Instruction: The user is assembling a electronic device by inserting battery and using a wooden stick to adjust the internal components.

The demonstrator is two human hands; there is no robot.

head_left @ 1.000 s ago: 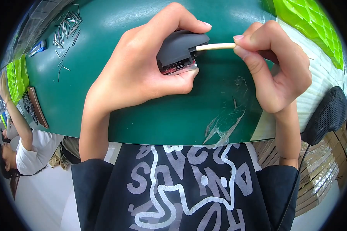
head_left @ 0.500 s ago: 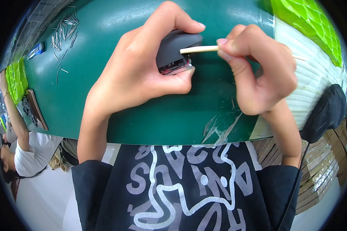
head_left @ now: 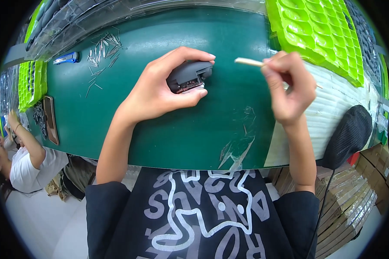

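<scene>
My left hand is wrapped round a dark grey computer mouse above the green table. The mouse's side facing right and toward me is uncovered, and small inner parts show there. My thumb presses its near edge, while the index finger curls over the far side. To the right, my right hand pinches a pale wooden stick. Its broad tip points left, apart from the mouse, and its thin rear end shows beyond my hand.
Loose metal pins and a blue utility knife lie far left. A phone lies near a green tray; another green tray stands far right. Plastic scraps lie near the front edge. A co-worker sits left.
The stick's tip has come away from the mouse as my right hand moved back. The view has shifted, showing more of the table's far side.
</scene>
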